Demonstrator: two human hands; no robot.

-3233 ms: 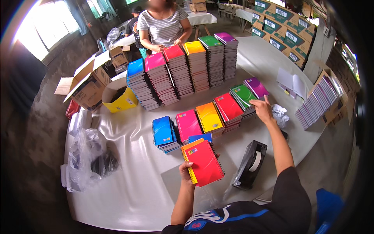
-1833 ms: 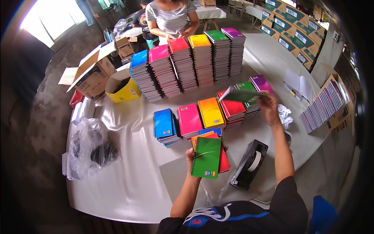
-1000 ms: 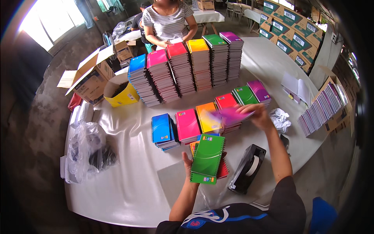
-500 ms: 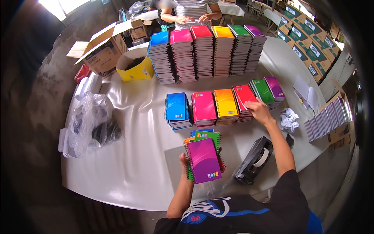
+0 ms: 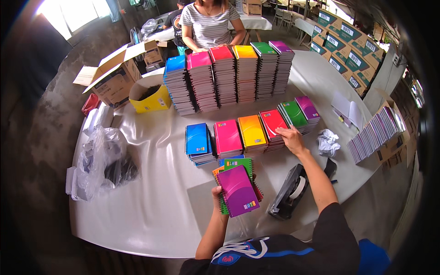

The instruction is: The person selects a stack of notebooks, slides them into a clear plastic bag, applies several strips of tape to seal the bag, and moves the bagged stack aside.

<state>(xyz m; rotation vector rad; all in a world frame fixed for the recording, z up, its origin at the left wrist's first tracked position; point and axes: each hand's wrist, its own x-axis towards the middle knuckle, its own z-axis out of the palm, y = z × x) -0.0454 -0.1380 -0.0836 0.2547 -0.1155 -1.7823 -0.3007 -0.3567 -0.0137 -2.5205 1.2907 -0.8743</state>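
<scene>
The left hand is closed around a loose bundle of spiral notebooks near the middle of the table's near edge, its thumb over the left side and the other fingers mostly hidden; the purple notebook lies on top, over a green notebook, with others fanned out underneath, perhaps because they are laid on quickly rather than squared. The right hand is at the lower right corner of the red stack; whether its bent fingers grip a cover or only rest there, I cannot tell. Six short stacks, one colour showing on each, slant across the middle of the table, probably so that every colour stays within reach, while the tall stacks stand toward the far edge, likely out of the way. The tape dispenser sits by the near edge, right of the bundle. Against the frame from a second ago, the purple notebook has gone from the right hand onto the bundle, and that hand is now at the red stack; the crumpled paper near the right edge stays put.
</scene>
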